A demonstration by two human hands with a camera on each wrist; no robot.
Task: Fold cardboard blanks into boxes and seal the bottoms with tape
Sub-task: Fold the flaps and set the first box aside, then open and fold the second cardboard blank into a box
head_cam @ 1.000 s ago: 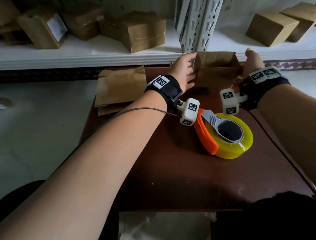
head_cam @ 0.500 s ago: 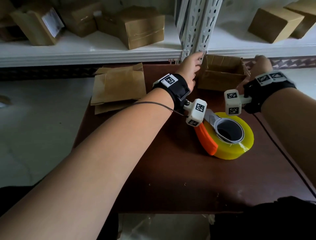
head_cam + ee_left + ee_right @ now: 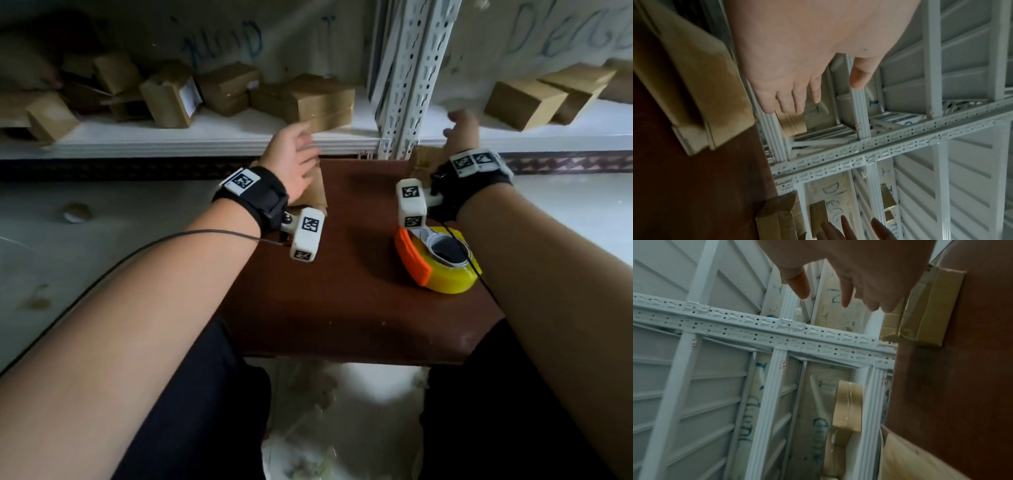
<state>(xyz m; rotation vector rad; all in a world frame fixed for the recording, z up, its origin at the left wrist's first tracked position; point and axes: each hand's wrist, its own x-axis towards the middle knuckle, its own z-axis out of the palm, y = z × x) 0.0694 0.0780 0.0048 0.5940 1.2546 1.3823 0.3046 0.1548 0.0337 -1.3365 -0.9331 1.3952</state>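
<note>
Looking down from the head view, both arms reach toward the upper middle of the frame. The left hand hangs with fingers spread and relaxed, empty, over the stack of flat cardboard blanks at the far edge of the brown counter. The right hand is likewise loose and empty, raised at the upper right of centre before the white shelf; a bit of folded cardboard shows just below it, mostly hidden by the wrist. The yellow tape roll in its orange dispenser lies at right of centre on the counter, apart from both hands. Finished boxes sit along the shelf.

In the left wrist view the left hand's fingers point straight out, touching nothing; the blanks lie at the left of the frame.

In the right wrist view the fingers hang relaxed at the top, and an open box sits at the upper right on the counter edge.

The blanks look light and stiff along the panels but limp at the scored creases, so I judge the best hold is a pinch on opposite edges, squeezing the sleeve open, with the flaps left free
</note>
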